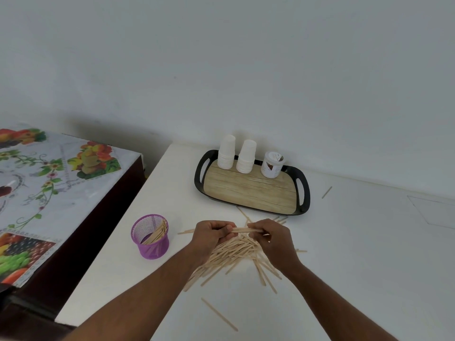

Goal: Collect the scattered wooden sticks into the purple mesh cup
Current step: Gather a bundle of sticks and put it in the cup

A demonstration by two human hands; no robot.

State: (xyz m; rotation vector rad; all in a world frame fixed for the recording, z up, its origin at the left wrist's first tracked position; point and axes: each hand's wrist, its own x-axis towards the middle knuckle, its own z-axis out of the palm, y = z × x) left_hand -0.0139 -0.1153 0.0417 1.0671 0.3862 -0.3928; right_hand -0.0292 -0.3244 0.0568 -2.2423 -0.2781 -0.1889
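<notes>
Both hands pinch one small bundle of sticks (242, 230) lying level, long axis left-right, left hand (211, 236) & right hand (273, 238) at opposite ends, just above the loose pile (236, 257) on the white table (357, 254), purple mesh cup (150, 236) w/ sticks leaning inside to the left, tray (251, 190) behind.

Stick pile (236, 254) partly under hands.
</notes>
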